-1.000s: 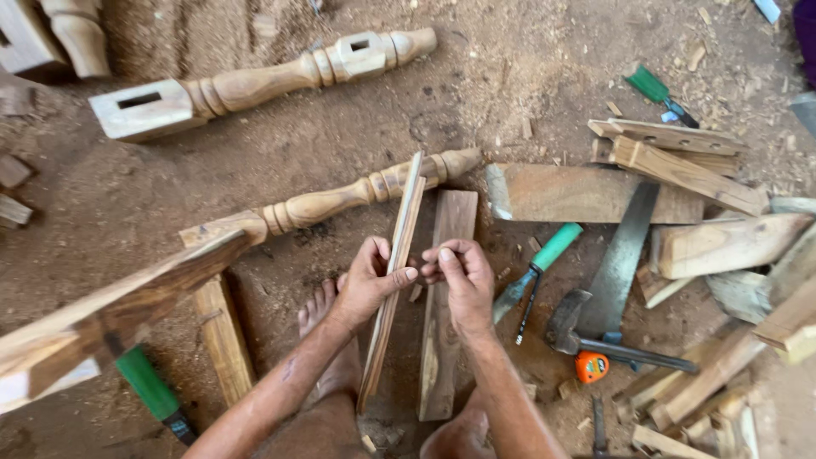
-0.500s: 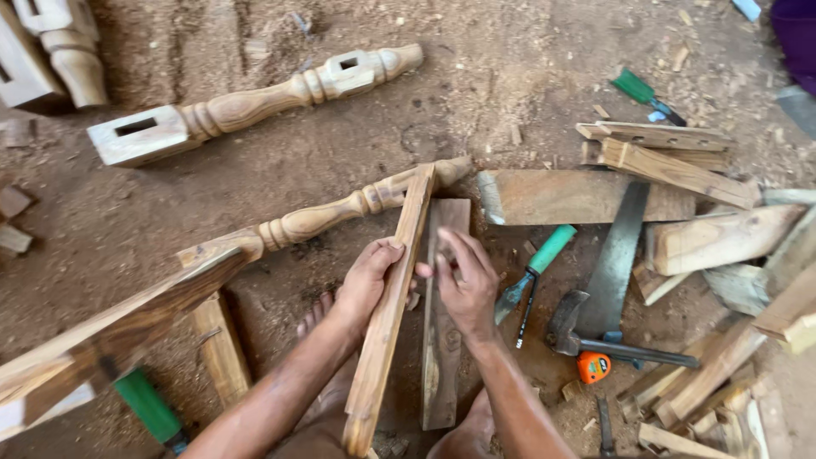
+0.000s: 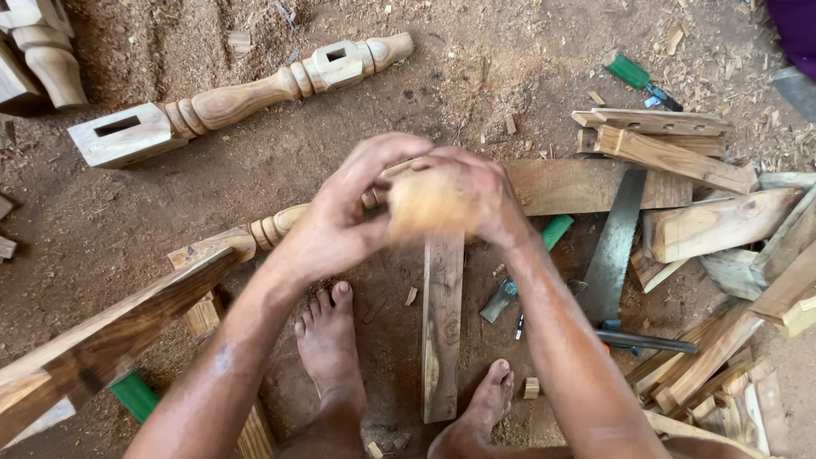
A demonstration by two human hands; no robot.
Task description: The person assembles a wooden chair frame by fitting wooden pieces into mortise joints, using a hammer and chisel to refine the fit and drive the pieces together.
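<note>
Both hands, left and right, have fingers closed on a blurred wood piece held up over the plank; a slip could drop it on the bare feet or chisel.

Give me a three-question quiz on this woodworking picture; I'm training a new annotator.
1. True or false: both hands grip one blurred piece of wood raised toward the camera.
2. What lies flat on the ground between the two bare feet?
A. a wooden board
B. a hammer
C. a turned leg
3. What colour is the handle of the chisel lying right of that board?

Key: 1 true; 2 A; 3 green.
</note>
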